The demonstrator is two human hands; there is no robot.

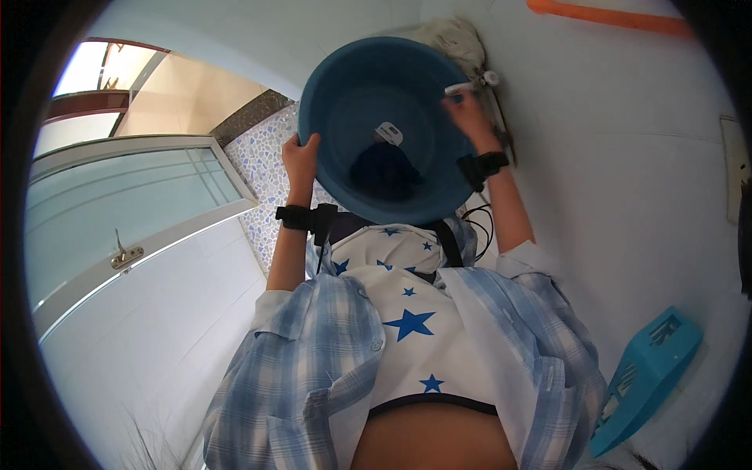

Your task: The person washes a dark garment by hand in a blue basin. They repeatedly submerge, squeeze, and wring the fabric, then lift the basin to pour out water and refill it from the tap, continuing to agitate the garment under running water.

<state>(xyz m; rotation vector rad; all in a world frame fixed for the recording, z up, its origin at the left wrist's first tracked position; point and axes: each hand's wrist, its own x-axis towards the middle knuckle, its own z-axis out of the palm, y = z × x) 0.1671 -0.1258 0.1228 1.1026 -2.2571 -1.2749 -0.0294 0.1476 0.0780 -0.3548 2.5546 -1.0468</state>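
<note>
A round blue plastic basin [329, 76] is tilted in front of me. My left hand [301, 154] grips its left rim, thumb on the edge. Inside, low down, lies a dark bundled cloth [385, 170] with a white rounded piece bearing writing [389, 134] against its upper edge. My right hand [467, 114], slightly blurred, is at the basin's upper right side, fingers bent. A small white object [459, 89] touches or lies just beyond those fingers; whether they hold it cannot be told.
A white knob [490, 78] and a pale bundle [455, 41] are beside the wall behind the basin. A framed glass door [141, 176] with a metal handle stands at the left, over mosaic flooring [264, 158]. A turquoise plastic rack [652, 376] is at lower right; an orange bar [611, 16] is at upper right.
</note>
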